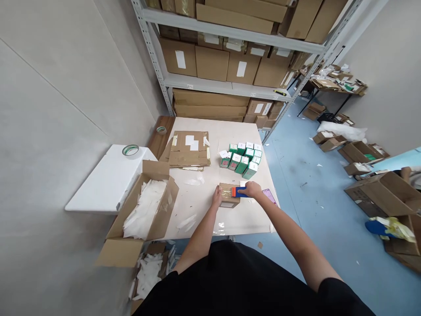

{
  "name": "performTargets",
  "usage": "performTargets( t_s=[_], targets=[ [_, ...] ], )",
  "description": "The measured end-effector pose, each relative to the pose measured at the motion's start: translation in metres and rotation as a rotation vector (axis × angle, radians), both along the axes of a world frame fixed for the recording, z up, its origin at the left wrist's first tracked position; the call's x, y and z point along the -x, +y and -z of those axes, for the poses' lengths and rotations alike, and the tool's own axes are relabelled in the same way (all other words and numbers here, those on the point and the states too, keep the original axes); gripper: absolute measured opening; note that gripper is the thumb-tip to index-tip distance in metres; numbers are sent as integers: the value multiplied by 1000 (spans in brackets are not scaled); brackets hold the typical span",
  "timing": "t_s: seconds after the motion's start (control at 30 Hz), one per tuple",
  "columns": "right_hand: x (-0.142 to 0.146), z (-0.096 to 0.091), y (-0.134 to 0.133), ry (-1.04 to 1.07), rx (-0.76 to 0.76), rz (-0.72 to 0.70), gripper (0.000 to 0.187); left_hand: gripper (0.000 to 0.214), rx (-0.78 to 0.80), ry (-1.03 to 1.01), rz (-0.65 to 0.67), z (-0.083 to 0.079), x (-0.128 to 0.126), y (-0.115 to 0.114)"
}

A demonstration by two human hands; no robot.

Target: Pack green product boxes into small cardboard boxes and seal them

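Brown box [227,200] sits on the table [253,220], its left end held by the left hand's [216,197] fingers; the right hand's [253,189] fingers grasp a blue dispenser [242,192] over its top. Steady pressure and a straight pull should lay tape [226,192] flat.

Brown cartons [211,63] on metal shelving [230,32].

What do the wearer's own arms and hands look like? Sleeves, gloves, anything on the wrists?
Plain black top with short sleeves; no print or marking visible on it. Both forearms are bare. Left hand and right hand are ungloved. No watch, band or cable shows on either wrist; rings too small to tell.
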State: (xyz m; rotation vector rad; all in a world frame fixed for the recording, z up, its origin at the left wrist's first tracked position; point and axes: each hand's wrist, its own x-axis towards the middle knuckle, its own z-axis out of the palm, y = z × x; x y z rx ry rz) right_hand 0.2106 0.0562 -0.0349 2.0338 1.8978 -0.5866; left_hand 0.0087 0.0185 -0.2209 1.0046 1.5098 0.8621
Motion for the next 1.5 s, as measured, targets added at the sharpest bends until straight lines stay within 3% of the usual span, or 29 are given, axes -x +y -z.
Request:
performTargets(
  t_s=[0.13,0.3,0.57,0.77,0.9,1.1,1.27,1.37,1.5],
  targets=[
    [-55,11,-9,17,-15,108,53,75,18,-204,-161,-7,0,-2],
    [-91,29,-26,47,-56,210,50,65,-1,-230,-191,-11,2,-2],
    [-79,50,-28,22,-45,173,56,67,-23,-140,-92,-11,5,-3],
    [-63,102,-67,14,-178,52,36,62,2,-77,-116,-9,8,1],
    [-66,146,-104,58,-261,276,46,60,-5,-56,-126,-8,8,3],
    [-79,183,-127,137,-205,373,43,61,7,-12,-137,-8,10,3],
    [-92,199,-129,217,-92,473,41,62,10,-13,-127,-10,12,4],
    [-93,199,-126,234,-63,552,42,59,15,-2,-127,-12,13,4],
    [-75,177,-111,349,-278,597,46,60,18,-6,-147,-14,12,4]
  ],
)
